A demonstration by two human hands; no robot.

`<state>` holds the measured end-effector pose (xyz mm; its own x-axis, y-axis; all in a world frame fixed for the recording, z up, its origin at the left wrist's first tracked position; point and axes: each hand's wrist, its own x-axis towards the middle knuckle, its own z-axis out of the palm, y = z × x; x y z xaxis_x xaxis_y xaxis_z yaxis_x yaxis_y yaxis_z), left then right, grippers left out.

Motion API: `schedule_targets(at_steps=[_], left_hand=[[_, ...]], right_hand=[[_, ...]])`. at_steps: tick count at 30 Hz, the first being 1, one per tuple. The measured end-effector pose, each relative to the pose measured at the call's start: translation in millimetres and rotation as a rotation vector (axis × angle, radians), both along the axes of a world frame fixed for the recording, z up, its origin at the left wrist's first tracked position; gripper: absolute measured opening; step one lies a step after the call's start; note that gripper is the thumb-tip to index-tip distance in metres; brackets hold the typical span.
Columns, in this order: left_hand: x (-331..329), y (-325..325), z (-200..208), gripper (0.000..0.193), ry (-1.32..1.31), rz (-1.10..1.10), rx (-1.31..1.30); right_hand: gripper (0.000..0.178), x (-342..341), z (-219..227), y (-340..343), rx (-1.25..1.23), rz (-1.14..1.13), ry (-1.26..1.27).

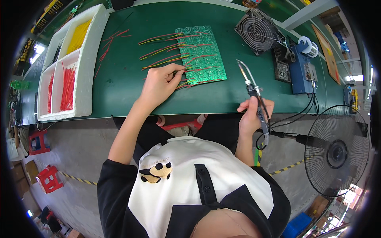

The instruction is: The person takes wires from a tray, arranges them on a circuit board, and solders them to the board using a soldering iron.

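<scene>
My left hand (pixel 160 81) is pinched at the left edge of a green circuit board panel (pixel 206 55), closed on a thin wire whose end the fingers partly hide. Red and yellow wires (pixel 162 53) stick out leftward from the panel in rows, and more red wires lie across its face. Off to the panel's right, my right hand (pixel 253 115) is wrapped round a soldering iron (pixel 260 105). A thin curved metal tube runs alongside the iron's tip, which points up and away, apart from the board.
A white foam tray (pixel 87 67) with red and yellow wires in its compartments stands at left, near loose red wires (pixel 109 45). A small square fan (pixel 257 33) and a blue soldering station (pixel 303 69) with a solder spool stand at right. A pedestal fan (pixel 337 152) is beside me.
</scene>
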<state>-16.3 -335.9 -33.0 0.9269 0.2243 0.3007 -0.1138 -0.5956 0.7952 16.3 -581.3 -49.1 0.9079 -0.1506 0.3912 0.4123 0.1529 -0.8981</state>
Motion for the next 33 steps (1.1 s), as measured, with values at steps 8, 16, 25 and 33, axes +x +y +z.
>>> schedule_targets(at_steps=[8, 16, 25, 33], left_hand=[[-3, -2, -7, 0.015, -0.138, -0.036, 0.097], [-3, 0, -9, 0.018, -0.158, -0.057, 0.155], [-5, -1, -11, 0.017, -0.171, -0.046, 0.215], [-4, 0, -15, 0.024, -0.228, -0.076, 0.359]], right_hand=[[0.021, -24, 0, 4, -0.135, 0.216, 0.019], [0.027, -29, -8, 13, -0.173, 0.330, 0.053], [0.025, -24, -3, 26, -0.317, 0.279, 0.099], [0.025, -24, 0, 27, -0.296, 0.278, 0.129]])
